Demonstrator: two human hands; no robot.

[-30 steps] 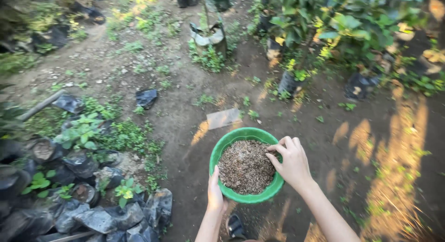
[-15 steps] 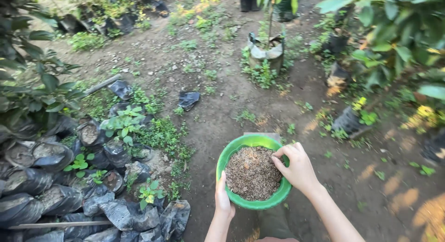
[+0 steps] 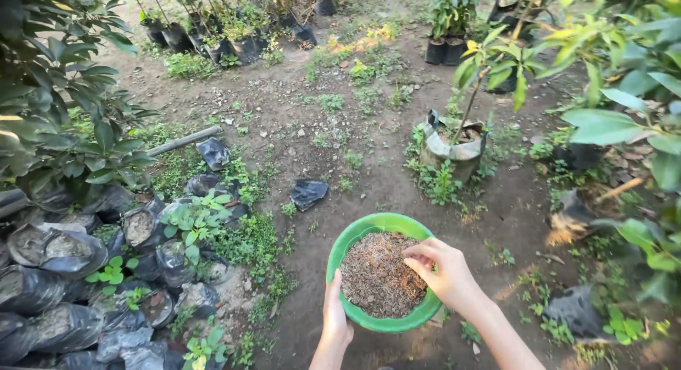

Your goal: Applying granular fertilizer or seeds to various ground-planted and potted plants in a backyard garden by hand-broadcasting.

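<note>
I hold a round green plastic basin in front of me, filled with brown, chaff-like dry material. My left hand supports the basin's near left rim from below. My right hand rests over the right side of the basin, fingers curled into the brown material; whether it pinches any I cannot tell.
Black nursery bags with soil and small seedlings crowd the ground at the left. A grey grow bag with a sapling stands ahead on the bare dirt path. A loose black bag lies on the dirt. Leafy plants fill the right.
The view has swung left and forward, so the grey grow bag now sits to the right. The basin stays in both hands; my right hand has dipped lower into the brown material.
</note>
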